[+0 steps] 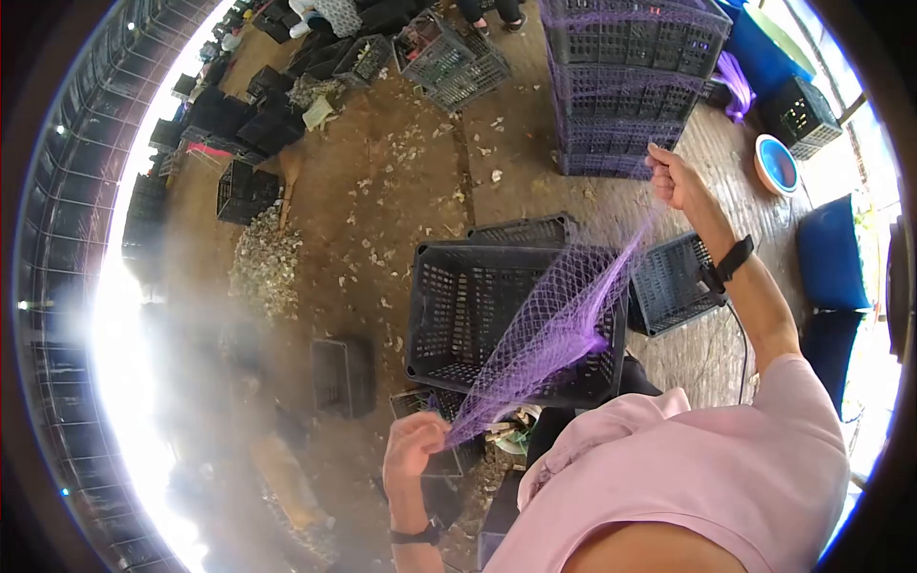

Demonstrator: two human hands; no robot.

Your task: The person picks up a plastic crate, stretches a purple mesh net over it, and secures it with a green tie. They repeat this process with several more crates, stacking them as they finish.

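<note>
A purple net (564, 315) stretches diagonally over the black crate (458, 315), gripped shut by the left hand (413, 449) low and the right hand (673, 177) high; bare floor (382, 191) lies beyond.

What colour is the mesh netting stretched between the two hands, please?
Purple mesh netting, clearest in the head view.

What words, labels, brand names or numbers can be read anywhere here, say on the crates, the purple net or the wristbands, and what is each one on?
None can be read.
The dark plastic crate, the stacked crates and the purple net stretched between the left hand and right hand show no print.
The black band on the right wrist shows no readable face.
</note>
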